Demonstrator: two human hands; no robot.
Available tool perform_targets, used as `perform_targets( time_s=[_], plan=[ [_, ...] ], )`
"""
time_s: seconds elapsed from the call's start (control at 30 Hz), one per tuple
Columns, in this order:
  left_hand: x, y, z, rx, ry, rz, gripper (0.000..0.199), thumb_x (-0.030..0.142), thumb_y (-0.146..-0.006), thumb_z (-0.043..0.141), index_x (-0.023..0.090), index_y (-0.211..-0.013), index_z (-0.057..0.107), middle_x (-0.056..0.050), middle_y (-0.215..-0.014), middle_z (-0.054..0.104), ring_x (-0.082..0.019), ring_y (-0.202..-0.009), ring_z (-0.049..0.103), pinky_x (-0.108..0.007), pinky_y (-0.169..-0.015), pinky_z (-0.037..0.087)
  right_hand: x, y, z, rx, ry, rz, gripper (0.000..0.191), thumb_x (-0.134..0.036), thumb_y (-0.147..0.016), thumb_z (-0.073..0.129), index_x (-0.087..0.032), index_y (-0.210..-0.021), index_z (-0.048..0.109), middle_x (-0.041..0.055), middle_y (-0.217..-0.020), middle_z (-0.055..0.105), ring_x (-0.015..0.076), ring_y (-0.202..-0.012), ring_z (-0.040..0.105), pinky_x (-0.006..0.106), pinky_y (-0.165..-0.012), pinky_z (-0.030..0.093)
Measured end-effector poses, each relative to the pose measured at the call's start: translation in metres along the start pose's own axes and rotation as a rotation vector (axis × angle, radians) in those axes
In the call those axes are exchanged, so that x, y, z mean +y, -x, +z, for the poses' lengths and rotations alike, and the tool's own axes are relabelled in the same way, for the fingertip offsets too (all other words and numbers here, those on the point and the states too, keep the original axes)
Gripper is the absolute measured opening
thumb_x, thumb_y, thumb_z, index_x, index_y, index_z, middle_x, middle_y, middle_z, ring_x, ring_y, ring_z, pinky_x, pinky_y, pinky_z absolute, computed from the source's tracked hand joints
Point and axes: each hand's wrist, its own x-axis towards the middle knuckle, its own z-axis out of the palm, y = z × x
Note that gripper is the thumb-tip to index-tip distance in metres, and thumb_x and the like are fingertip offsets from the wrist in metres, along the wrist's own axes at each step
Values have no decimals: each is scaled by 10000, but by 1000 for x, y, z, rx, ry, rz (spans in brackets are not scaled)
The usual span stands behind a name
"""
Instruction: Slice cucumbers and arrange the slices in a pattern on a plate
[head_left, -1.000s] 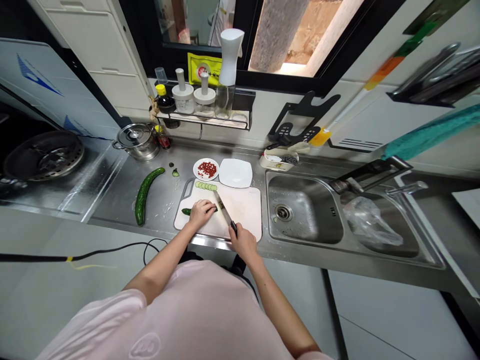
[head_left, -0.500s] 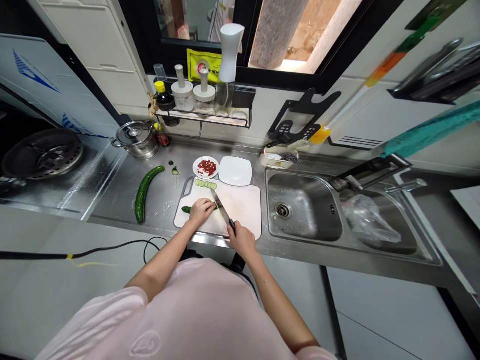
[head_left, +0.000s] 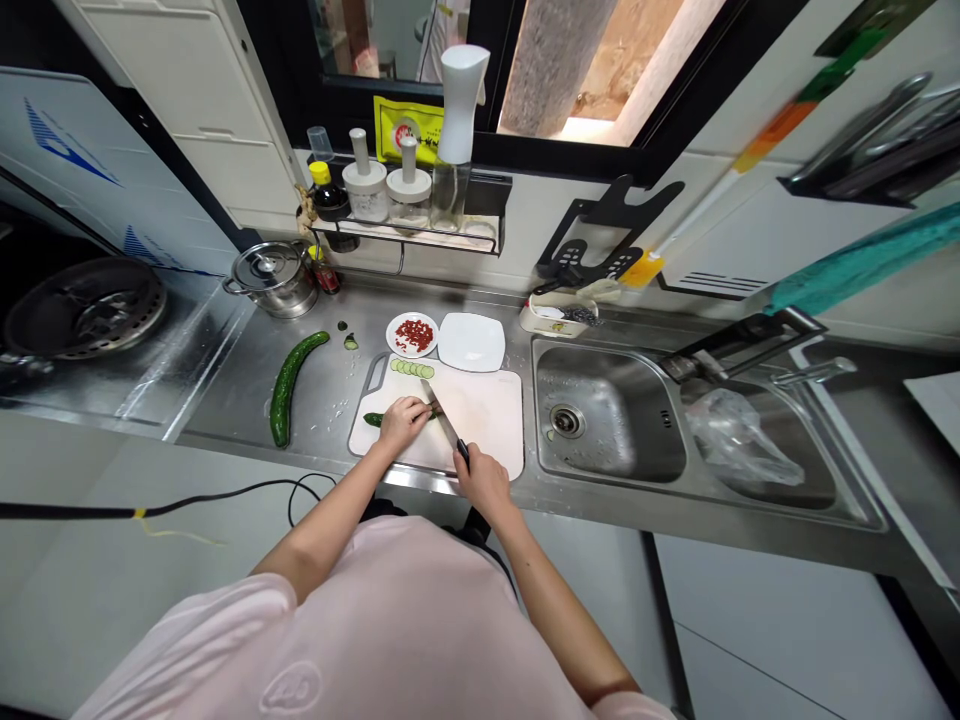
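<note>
A white cutting board (head_left: pixel 487 425) lies on the steel counter in front of me. My left hand (head_left: pixel 403 422) presses a green cucumber piece (head_left: pixel 373 419) down on it; the fingers hide the middle of the piece. My right hand (head_left: pixel 482 474) is closed around the black handle of a knife (head_left: pixel 444 414), whose blade lies at the cucumber's right end, beside my left fingertips. A row of thin cucumber slices (head_left: pixel 412 369) is at the board's upper left. Left of the board rests a whole, curved cucumber (head_left: pixel 289 388).
Behind the board stand a plate of chopped red pieces (head_left: pixel 412 335) and an empty white plate (head_left: pixel 471 342). The sink (head_left: pixel 611 415) is to the right. A lidded pot (head_left: pixel 274 280) and cucumber ends (head_left: pixel 350 342) are at the left. A seasoning shelf (head_left: pixel 409 232) hangs above.
</note>
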Motion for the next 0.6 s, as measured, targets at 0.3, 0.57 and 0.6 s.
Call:
perform_targets(
  time_s=[0.3,0.57,0.6],
  plan=[
    [1,0,-1,8,-3,10,183,297,-880,517,229,-884,686,-38,-871,635,-154,-858,549,-291,-776,439,1,7,-1,-53,13,8,348,-419,-965,275,-172,-1021,514,101,-870,670,208,-831,641,268,-691,363],
    [-1,0,1,10,15,16,178,296,-877,521,227,-878,685,-39,-881,645,-156,-868,560,-297,-785,446,14,22,-1,-100,48,14,387,-456,-965,260,-177,-1032,519,104,-889,673,218,-849,645,275,-705,377],
    [-1,0,1,9,17,16,180,297,-878,519,227,-877,685,-38,-885,646,-156,-869,561,-297,-787,447,15,23,-2,-104,51,12,385,-457,-965,262,-178,-1029,519,102,-887,674,219,-848,646,274,-701,378]
  ],
)
